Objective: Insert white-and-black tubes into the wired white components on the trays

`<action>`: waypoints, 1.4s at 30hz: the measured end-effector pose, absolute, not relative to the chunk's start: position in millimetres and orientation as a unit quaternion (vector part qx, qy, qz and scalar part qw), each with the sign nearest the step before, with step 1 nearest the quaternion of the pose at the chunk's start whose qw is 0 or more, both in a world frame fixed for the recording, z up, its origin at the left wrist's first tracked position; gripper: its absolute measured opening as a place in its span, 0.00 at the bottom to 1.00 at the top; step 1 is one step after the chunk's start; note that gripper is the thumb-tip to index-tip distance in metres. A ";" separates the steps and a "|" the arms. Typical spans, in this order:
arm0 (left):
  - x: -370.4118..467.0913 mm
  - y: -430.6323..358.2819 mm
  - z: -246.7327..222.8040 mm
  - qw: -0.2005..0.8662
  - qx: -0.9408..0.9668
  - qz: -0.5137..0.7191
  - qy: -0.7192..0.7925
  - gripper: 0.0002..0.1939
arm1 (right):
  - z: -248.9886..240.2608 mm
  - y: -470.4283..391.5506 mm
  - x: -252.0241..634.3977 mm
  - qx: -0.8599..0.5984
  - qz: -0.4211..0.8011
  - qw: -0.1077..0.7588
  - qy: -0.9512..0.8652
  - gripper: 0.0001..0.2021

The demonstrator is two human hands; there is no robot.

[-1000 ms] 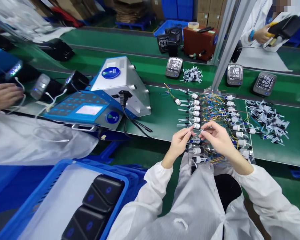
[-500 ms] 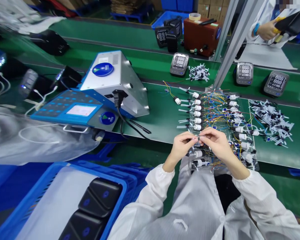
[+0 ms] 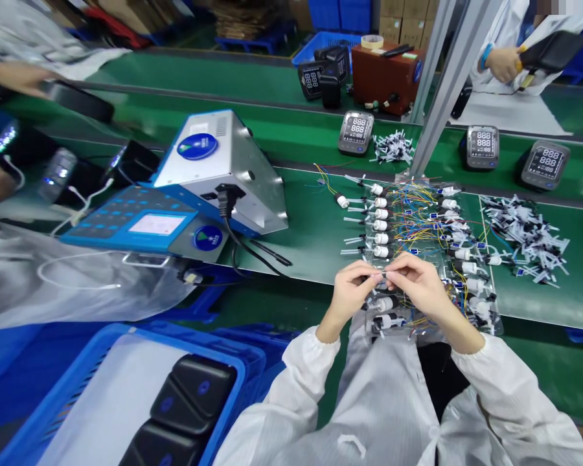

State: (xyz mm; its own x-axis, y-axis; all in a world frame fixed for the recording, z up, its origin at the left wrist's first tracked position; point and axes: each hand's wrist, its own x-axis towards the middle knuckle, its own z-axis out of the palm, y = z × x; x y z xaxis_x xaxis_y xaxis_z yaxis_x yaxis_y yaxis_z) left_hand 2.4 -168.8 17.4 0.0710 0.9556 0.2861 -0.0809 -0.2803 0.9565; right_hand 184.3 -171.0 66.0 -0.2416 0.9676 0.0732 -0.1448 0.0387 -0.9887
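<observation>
My left hand (image 3: pixel 354 290) and my right hand (image 3: pixel 416 279) meet fingertip to fingertip above the near part of a clear plastic tray (image 3: pixel 498 321). Both are closed in a pinch on one small black-and-white part (image 3: pixel 383 275), mostly covered by the fingers, so its kind is unclear. Under and around them, the tray holds rows of small white-and-black cylindrical pumps (image 3: pixel 381 225) with thin coloured wires (image 3: pixel 418 223). White tubes stick out from the left row. One wired pump (image 3: pixel 341 200) lies on the green bench left of the tray.
To the right lies a heap of short white tubes with black fittings (image 3: pixel 527 236); a smaller heap (image 3: pixel 393 147) is farther back. Monitors (image 3: pixel 483 147) stand behind. A metal tester (image 3: pixel 223 171) with black cables is left, a blue crate (image 3: pixel 245 388) lower left. Co-workers' hands (image 3: pixel 504 63) hold black devices.
My hands stay pinched together in nearly the same spot. The view has shifted slightly. At the far left a co-worker's hand now holds a black device; the right co-worker's device has shifted left.
</observation>
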 end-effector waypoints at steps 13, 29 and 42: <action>4.1 -169.9 15.7 0.414 0.601 0.556 0.399 0.04 | 59.6 -171.5 190.5 -0.421 0.527 0.454 -0.583 0.06; -1.5 -161.7 20.3 0.374 0.672 0.523 0.367 0.02 | 56.6 -173.5 198.8 -0.446 0.509 0.439 -0.591 0.06; 2.3 -158.7 8.1 0.373 0.672 0.554 0.320 0.03 | 52.3 -174.2 194.5 -0.427 0.529 0.457 -0.573 0.10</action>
State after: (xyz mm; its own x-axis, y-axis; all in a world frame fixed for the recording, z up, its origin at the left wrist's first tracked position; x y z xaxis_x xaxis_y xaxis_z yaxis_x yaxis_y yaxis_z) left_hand 2.3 -158.7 8.1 0.1813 0.8437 0.5053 0.0168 -0.5164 0.8562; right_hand 194.5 -174.2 52.3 -0.2171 0.9735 0.0718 0.0064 0.0749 -0.9972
